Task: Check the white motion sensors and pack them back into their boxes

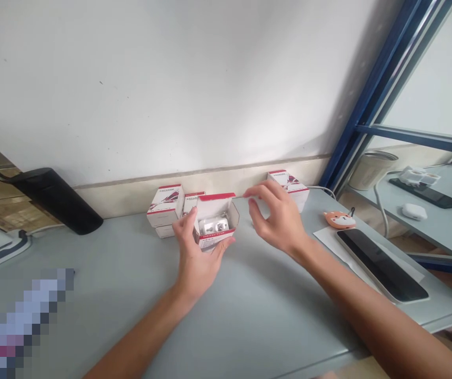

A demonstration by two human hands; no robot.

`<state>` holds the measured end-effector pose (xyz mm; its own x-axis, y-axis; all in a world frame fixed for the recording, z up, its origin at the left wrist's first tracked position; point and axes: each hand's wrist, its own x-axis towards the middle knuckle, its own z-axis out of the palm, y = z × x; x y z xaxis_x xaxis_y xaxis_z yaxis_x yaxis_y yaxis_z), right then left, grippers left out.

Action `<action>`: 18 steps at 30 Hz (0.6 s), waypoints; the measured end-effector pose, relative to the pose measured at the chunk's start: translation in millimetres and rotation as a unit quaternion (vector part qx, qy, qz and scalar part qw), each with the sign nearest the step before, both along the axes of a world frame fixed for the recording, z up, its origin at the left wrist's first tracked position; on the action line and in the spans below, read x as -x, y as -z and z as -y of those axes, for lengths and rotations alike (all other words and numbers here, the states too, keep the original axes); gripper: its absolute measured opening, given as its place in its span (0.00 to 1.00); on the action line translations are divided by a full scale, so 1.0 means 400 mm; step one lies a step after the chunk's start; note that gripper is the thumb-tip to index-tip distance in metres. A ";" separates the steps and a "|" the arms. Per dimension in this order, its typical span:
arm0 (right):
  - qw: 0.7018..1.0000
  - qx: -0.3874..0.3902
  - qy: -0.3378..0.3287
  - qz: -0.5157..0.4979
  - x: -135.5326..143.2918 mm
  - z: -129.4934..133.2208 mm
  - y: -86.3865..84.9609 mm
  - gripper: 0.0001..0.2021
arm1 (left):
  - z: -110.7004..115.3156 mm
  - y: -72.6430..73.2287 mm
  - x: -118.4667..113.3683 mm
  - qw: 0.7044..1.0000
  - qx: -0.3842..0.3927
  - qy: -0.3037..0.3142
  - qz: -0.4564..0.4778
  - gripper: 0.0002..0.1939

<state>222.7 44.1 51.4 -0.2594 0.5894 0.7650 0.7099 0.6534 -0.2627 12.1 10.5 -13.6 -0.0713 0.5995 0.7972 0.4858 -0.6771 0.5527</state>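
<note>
My left hand [197, 258] grips a small white box with red edges [217, 238], its thumb and fingers on opposite sides. The lid stands up at the back, and a white and silver item [214, 225] shows inside. My right hand [271, 213] is raised to the right of the box, apart from it, with its fingers curved and a gap between thumb and forefinger. Nothing shows between them. Closed boxes of the same kind stand behind to the left [165, 206] and behind my right hand [294, 187].
On the grey table [131, 316], a black cylinder [58, 200] lies at the left. To the right are a dark phone-like device [381, 263] on white paper and an orange animal-faced case [339, 219]. A white wall rises behind; a blue-framed glass panel [362, 113] borders the right.
</note>
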 end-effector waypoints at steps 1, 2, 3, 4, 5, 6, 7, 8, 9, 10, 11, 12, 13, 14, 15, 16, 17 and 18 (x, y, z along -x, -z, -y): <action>0.997 0.051 0.020 0.056 -0.012 -0.014 0.010 0.11 | -0.001 0.000 0.002 1.000 0.010 0.001 -0.002 0.52; 0.986 0.106 0.033 0.123 -0.022 -0.027 0.024 0.10 | -0.002 0.000 0.004 1.000 0.014 0.002 -0.004 0.52; 0.969 0.158 0.040 0.188 -0.032 -0.040 0.039 0.11 | -0.003 0.000 0.006 1.000 0.015 0.002 -0.004 0.52; 0.949 0.205 0.045 0.236 -0.040 -0.053 0.054 0.11 | -0.004 0.000 0.008 1.000 0.015 0.002 -0.002 0.52; 0.931 0.247 0.046 0.264 -0.046 -0.064 0.067 0.10 | -0.005 0.000 0.009 1.000 0.015 0.003 0.000 0.53; 0.921 0.278 0.042 0.271 -0.051 -0.074 0.076 0.10 | -0.006 0.000 0.009 1.000 0.017 0.005 0.002 0.53; 0.919 0.296 0.034 0.257 -0.053 -0.081 0.080 0.10 | -0.007 0.001 0.009 1.000 0.020 0.005 0.003 0.53; 0.928 0.299 0.022 0.220 -0.054 -0.084 0.076 0.10 | -0.007 0.002 0.009 1.000 0.021 0.004 0.001 0.53; 0.945 0.284 0.011 0.162 -0.051 -0.082 0.067 0.09 | -0.006 0.002 0.009 1.000 0.018 0.001 -0.005 0.53; 0.963 0.252 -0.001 0.090 -0.046 -0.075 0.052 0.07 | -0.005 0.003 0.009 1.000 0.011 -0.007 -0.015 0.53; 0.978 0.209 -0.013 0.011 -0.039 -0.062 0.034 0.06 | -0.004 0.003 0.008 0.999 0.000 -0.017 -0.028 0.52; 0.985 0.159 -0.027 -0.066 -0.029 -0.045 0.015 0.07 | -0.002 0.002 0.008 0.999 -0.014 -0.027 -0.044 0.52; 0.985 0.108 -0.046 -0.126 -0.018 -0.025 -0.002 0.08 | -0.001 0.000 0.007 0.997 -0.029 -0.037 -0.060 0.51; 0.982 0.067 -0.074 -0.160 -0.006 -0.003 -0.017 0.09 | 0.001 -0.002 0.005 0.995 -0.046 -0.046 -0.074 0.51; 0.978 0.041 -0.112 -0.169 0.006 0.016 -0.027 0.09 | 0.003 -0.004 0.004 0.993 -0.063 -0.051 -0.089 0.50; 0.976 0.023 -0.144 -0.161 0.018 0.033 -0.031 0.09 | 0.004 -0.007 0.002 0.990 -0.080 -0.053 -0.100 0.50; 0.976 0.014 -0.164 -0.142 0.028 0.045 -0.031 0.08 | 0.005 -0.009 0.000 0.988 -0.096 -0.053 -0.108 0.49; 0.978 0.013 -0.170 -0.119 0.035 0.052 -0.027 0.07 | 0.006 -0.010 -0.002 0.986 -0.109 -0.053 -0.111 0.49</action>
